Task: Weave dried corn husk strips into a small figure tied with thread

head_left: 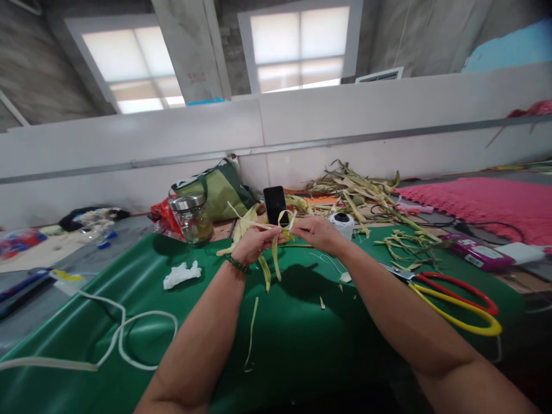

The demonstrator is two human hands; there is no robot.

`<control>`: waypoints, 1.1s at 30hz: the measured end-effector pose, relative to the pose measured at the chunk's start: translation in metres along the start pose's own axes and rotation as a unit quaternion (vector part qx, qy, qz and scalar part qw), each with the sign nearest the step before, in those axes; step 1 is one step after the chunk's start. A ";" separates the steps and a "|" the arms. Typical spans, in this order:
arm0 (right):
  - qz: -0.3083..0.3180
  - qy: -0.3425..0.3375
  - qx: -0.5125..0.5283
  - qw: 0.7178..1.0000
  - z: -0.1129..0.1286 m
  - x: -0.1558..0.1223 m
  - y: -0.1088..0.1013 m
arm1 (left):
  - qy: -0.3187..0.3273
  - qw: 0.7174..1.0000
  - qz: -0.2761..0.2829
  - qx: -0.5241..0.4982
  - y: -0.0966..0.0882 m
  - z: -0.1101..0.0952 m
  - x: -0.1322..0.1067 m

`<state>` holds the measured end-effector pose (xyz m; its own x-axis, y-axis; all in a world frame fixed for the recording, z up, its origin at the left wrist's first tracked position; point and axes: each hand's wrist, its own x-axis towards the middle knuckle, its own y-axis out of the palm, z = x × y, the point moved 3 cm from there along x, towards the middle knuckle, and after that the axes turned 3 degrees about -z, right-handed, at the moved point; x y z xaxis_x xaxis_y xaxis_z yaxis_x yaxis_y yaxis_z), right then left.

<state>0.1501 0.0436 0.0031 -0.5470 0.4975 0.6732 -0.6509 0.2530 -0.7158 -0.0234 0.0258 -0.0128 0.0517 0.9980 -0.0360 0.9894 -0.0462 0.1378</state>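
Pale yellow-green corn husk strips [276, 259] hang and loop between my two hands above the green mat [302, 345]. My left hand [255, 241], with a dark green bead bracelet at the wrist, pinches the strips. From the other side my right hand [318, 233] has its fingers closed on a looped husk strip [285, 216], close to the left fingertips. More husk strips fan out behind and below the left hand. A black phone [275, 204] stands upright just behind the hands. How the strips cross between the fingers is too small to make out.
Scissors [452, 299] with red and yellow handles lie right. A glass jar [192, 219] and green bag [215, 190] stand back left. Behind are a husk pile [357, 190] and a white round device [342, 223]. White cord [123, 328] and crumpled tissue [181, 275] lie left.
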 end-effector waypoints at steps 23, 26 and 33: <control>0.141 0.151 -0.095 0.974 0.053 -0.001 0.032 | 0.051 0.989 -0.090 -0.103 0.000 0.003 0.004; 0.131 0.166 -0.084 0.974 0.052 -0.002 0.033 | 0.027 0.993 -0.054 -0.100 0.004 -0.001 0.000; -0.043 0.167 -0.058 0.983 0.036 -0.003 0.013 | 0.106 0.993 -0.056 -0.011 0.009 -0.003 -0.005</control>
<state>0.1241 0.0150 -0.0021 -0.2764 0.7094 0.6483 -0.6128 0.3896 -0.6876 -0.0154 0.0204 -0.0086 -0.0905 0.9835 0.1565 0.9839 0.0640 0.1668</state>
